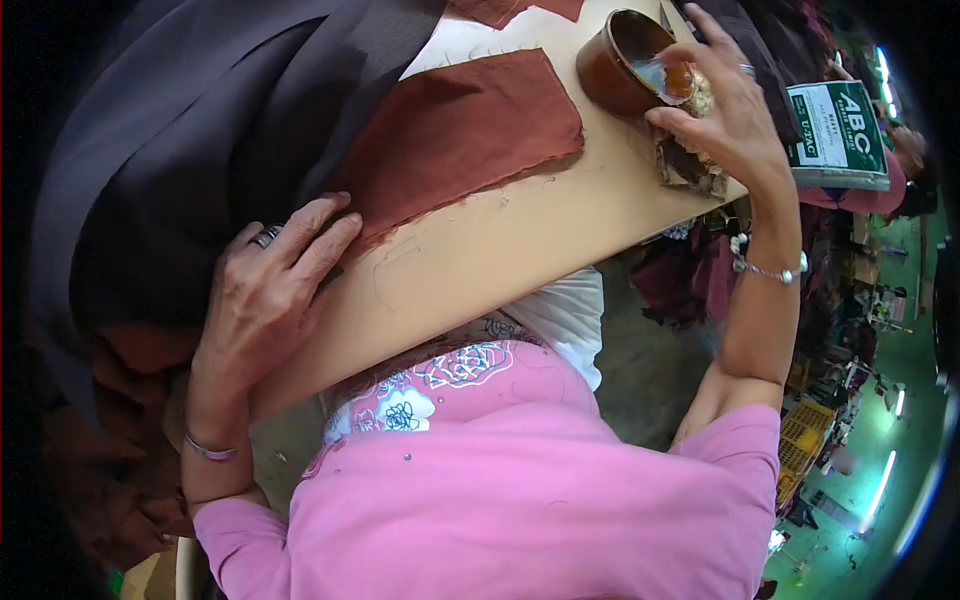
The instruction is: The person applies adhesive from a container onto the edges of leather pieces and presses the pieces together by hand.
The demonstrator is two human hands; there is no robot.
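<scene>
My left hand (270, 285) lies with its fingers stretched over the near left end of a rust-brown fabric piece (480, 125), beside a large dark fabric heap (200, 130). The piece is flat on the tan tabletop (480, 235), with frayed edges. At the far right, my right hand (735, 120) is over the rim of a glossy brown bowl (610, 75), thumb and fingers apart. Something whitish and orange shows in the bowl between them; I cannot make out what it is. Under this hand sits a worn, crumbly block (690, 170), partly covered.
Another rust-brown piece (520, 8) and white material (455, 45) lie at the table's far edge. A green and white "ABC" packet (840, 130) is beyond my right wrist. Dark red cloth (675, 275) is below the table edge. A yellow crate (803, 440) stands on the green floor.
</scene>
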